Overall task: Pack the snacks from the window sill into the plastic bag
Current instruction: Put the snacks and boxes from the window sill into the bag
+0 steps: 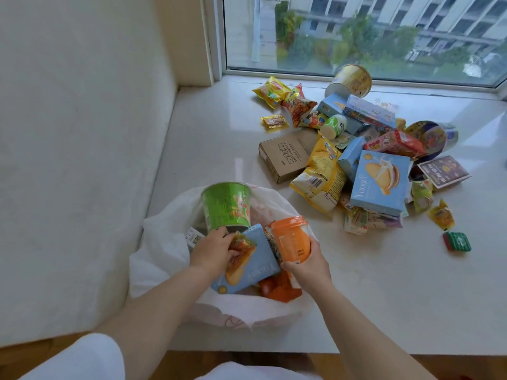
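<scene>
The large light-blue biscuit box [380, 182] in the pile on the sill carries a pale brand word running up its left edge, which reads roughly "Yhorge" (the letters are soft, so the spelling is uncertain). The brown cardboard box [286, 154] bears printed lines and the yellow chip bag [319, 176] a barcode, both too small to read.

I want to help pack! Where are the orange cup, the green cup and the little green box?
orange cup [292, 241]: head view, its side.
green cup [226, 207]: head view, its side.
little green box [456, 241]: head view, its top.
</scene>
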{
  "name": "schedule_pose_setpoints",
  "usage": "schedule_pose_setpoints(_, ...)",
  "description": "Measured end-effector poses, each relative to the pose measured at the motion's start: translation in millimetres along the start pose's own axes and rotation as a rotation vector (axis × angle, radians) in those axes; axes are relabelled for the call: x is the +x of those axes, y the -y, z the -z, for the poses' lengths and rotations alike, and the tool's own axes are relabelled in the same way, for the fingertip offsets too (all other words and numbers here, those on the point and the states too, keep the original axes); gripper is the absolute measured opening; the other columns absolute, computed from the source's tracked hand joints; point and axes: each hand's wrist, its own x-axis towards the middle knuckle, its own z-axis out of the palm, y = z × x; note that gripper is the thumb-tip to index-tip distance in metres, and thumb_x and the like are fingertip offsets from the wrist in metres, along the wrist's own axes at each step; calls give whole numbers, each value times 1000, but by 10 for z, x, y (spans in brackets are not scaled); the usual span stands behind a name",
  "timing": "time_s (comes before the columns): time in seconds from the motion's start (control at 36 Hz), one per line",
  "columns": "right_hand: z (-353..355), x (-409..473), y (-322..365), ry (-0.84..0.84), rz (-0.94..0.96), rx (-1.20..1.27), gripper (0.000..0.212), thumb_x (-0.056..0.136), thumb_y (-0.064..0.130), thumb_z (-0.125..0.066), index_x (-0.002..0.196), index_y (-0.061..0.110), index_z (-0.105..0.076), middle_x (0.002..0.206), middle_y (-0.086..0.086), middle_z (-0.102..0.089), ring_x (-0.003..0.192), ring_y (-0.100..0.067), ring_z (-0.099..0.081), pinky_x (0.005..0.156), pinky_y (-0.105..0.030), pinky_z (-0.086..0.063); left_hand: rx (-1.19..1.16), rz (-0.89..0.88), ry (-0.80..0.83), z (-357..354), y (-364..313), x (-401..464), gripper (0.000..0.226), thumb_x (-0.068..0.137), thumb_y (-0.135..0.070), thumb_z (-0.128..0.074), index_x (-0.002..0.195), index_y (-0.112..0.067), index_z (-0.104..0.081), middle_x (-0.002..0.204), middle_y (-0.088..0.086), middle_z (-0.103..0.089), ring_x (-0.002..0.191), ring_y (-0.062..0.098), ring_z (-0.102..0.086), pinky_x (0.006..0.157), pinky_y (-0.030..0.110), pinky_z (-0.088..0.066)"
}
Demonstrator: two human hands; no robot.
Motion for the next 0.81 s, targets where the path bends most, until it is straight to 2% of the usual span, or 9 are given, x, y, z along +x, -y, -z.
schedule_pose_setpoints(0.11,-15,-6,2,-8,72,-18,93,67,22,-76,143,32,-23,130,-1,-49,107,-19,-51,83,-35,-48,54,-11,225,-53,-73,-49,46,91,-47,-52,133,-27,-50,126,-2,-52,116,25,-52,87,33,-43)
schedule_pose_setpoints(0.22,-37,-21,32,23,143,-94,94,68,21,-75,144,32,-21,133,2,-44,110,-18,-50,81,-31,-44,119,18,257,-6,-103,-28,42,90,-51,-52,122,-25,-55,119,0,-57,113,24,-53,82,34,-44)
schedule_pose_setpoints(0.39,-28,-53,123,96,244,-159,91,67,19,-77,141,32,-25,117,7,-45,99,-14,-47,75,-26,-39,-17,58,3,-40,53,-243,53,87,-58,-52,132,-30,-48,127,-8,-55,115,17,-52,85,34,-46)
schedule_pose_setpoints(0.44,-47,-69,149,146,275,-155,90,66,18,-79,139,32,-29,112,7,-47,98,-15,-50,74,-25,-41,53,68,-67,-23,206,-399,52,86,-54,-55,129,-25,-52,127,-5,-55,117,17,-51,91,32,-42)
schedule_pose_setpoints(0.53,-163,-111,199,221,309,-160,90,64,20,-80,138,31,-30,114,7,-48,103,-15,-51,80,-25,-42,190,192,-174,-17,465,-636,56,66,-45,-79,115,-22,-64,130,9,-54,125,30,-43,104,51,-32)
schedule_pose_setpoints(0.58,-286,-160,243,256,328,-156,91,65,23,-80,139,33,-28,114,9,-46,104,-13,-50,78,-23,-41,111,328,-188,-28,561,-794,65,58,-39,-84,118,-25,-63,140,15,-42,129,39,-34,100,59,-30)
schedule_pose_setpoints(0.67,-495,-255,289,306,343,-154,91,69,29,-76,141,37,-21,118,9,-46,103,-12,-50,75,-21,-44,-193,545,-113,-79,611,-958,67,79,-23,-67,139,-36,-40,152,9,-10,128,33,-37,98,41,-42)
schedule_pose_setpoints(0.72,-630,-315,289,339,361,-189,94,70,34,-75,143,39,-16,122,8,-43,106,-14,-49,84,-27,-46,-435,659,-88,-120,671,-993,66,85,-9,-55,142,-34,-35,149,8,-19,120,29,-49,93,34,-47)
schedule_pose_setpoints(0.81,-783,-389,282,363,403,-326,94,72,40,-73,145,36,-13,133,6,-39,114,-14,-45,91,-28,-41,-560,700,-120,-114,724,-1033,56,89,-3,-44,140,-27,-45,130,12,-54,103,27,-58,78,28,-47)
